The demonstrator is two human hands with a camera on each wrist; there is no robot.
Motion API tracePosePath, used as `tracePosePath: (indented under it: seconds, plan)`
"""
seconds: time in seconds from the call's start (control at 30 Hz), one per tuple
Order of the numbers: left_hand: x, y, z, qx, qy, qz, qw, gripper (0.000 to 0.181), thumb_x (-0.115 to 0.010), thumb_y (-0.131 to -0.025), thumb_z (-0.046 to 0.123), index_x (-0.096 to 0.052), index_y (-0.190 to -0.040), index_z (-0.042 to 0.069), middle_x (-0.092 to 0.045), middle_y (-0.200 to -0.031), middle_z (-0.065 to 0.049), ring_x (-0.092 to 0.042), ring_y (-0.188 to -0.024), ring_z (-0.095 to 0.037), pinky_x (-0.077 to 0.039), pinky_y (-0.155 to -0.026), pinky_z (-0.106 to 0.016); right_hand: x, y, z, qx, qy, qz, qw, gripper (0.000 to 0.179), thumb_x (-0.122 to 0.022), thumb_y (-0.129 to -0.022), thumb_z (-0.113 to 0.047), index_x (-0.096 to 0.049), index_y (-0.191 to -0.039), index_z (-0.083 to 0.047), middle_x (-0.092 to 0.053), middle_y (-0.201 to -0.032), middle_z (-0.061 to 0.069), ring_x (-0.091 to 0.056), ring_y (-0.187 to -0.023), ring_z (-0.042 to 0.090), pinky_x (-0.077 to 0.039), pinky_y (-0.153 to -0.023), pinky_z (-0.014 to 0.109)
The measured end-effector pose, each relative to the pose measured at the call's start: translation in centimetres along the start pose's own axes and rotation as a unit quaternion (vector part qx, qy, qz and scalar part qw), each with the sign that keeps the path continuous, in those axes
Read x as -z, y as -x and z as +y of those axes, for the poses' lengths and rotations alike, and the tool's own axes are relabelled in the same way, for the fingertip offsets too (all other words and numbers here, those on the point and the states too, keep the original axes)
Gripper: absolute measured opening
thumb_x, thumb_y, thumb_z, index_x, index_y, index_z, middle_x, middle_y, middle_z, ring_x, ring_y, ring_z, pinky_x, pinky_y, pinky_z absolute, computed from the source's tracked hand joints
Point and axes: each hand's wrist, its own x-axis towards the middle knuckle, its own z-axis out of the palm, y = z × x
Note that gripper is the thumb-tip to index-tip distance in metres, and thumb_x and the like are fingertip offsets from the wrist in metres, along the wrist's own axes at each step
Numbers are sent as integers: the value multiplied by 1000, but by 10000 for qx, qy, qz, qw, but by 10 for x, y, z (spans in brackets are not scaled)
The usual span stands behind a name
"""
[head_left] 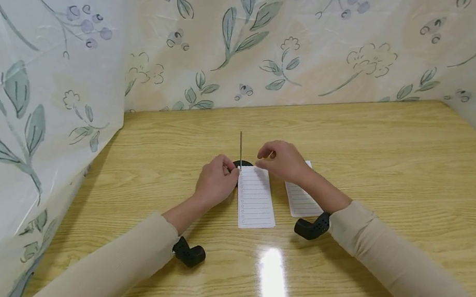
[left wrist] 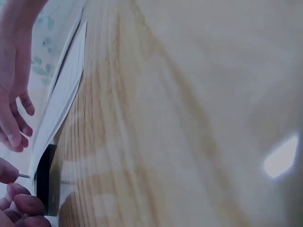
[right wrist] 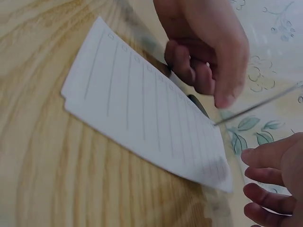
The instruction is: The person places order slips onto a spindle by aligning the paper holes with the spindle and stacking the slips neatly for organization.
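A thin metal spike (head_left: 241,147) rises from a round black base (head_left: 246,162) on the table. Lined checklist sheets (head_left: 254,199) lie over that base, and in the right wrist view the spike meets the top sheet (right wrist: 147,109) near its far end. My left hand (head_left: 217,181) is at their upper left corner, fingers loosely bent, thumb tip close to the spike. On the other side, my right hand (head_left: 283,159) hovers by the upper right corner with relaxed fingers; its palm side faces the spike in the right wrist view. Nothing shows in its grasp.
A second stack of lined sheets (head_left: 301,202) lies to the right, partly hidden by my right forearm. Black wrist mounts (head_left: 189,254) stick out below both sleeves. Leaf-patterned curtains (head_left: 247,36) border the wooden table (head_left: 380,261) at the back and sides.
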Motion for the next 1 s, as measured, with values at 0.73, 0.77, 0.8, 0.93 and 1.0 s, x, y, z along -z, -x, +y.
tracePosePath:
  seconds: [0.73,0.77,0.8,0.93,1.0]
  plan:
    - [-22,1,26,-1090,-165,21,9939,18,-50,-90,20,-66,-84,13,-50,-62,2,-43,-58,-13,-35,-54,-23,43,3,61,28,544,-252,9982,18,-64,-84,-13,-67,-101,-8,-64,-102,11,-54,-95,27,-44,-85,41]
    - [-24,0,27,-1104,-155,17,9938,17,-51,-90,20,-66,-84,14,-50,-63,2,-43,-57,-12,-35,-54,-23,44,3,63,22,554,-289,9980,18,-65,-84,-12,-67,-101,-8,-64,-102,11,-54,-95,27,-44,-85,41]
    - [-25,-1,28,-1111,-162,12,9937,16,-51,-90,20,-65,-84,14,-50,-64,2,-43,-58,-12,-36,-55,-23,44,3,64,2,562,-325,9979,18,-65,-83,-12,-67,-101,-9,-64,-102,11,-54,-95,27,-44,-85,40]
    - [-30,-4,31,-1110,-165,-25,9937,14,-53,-90,23,-64,-86,15,-51,-65,2,-45,-59,-11,-37,-56,-22,45,1,69,-38,553,-436,9975,20,-67,-82,-13,-66,-102,-10,-63,-102,10,-52,-93,26,-43,-83,38]
    - [-32,-5,34,-1113,-162,-35,9936,14,-53,-90,23,-64,-87,15,-52,-65,2,-46,-58,-12,-37,-55,-22,46,-1,71,-25,512,-488,9975,21,-67,-82,-13,-66,-102,-10,-63,-100,10,-51,-90,25,-43,-80,36]
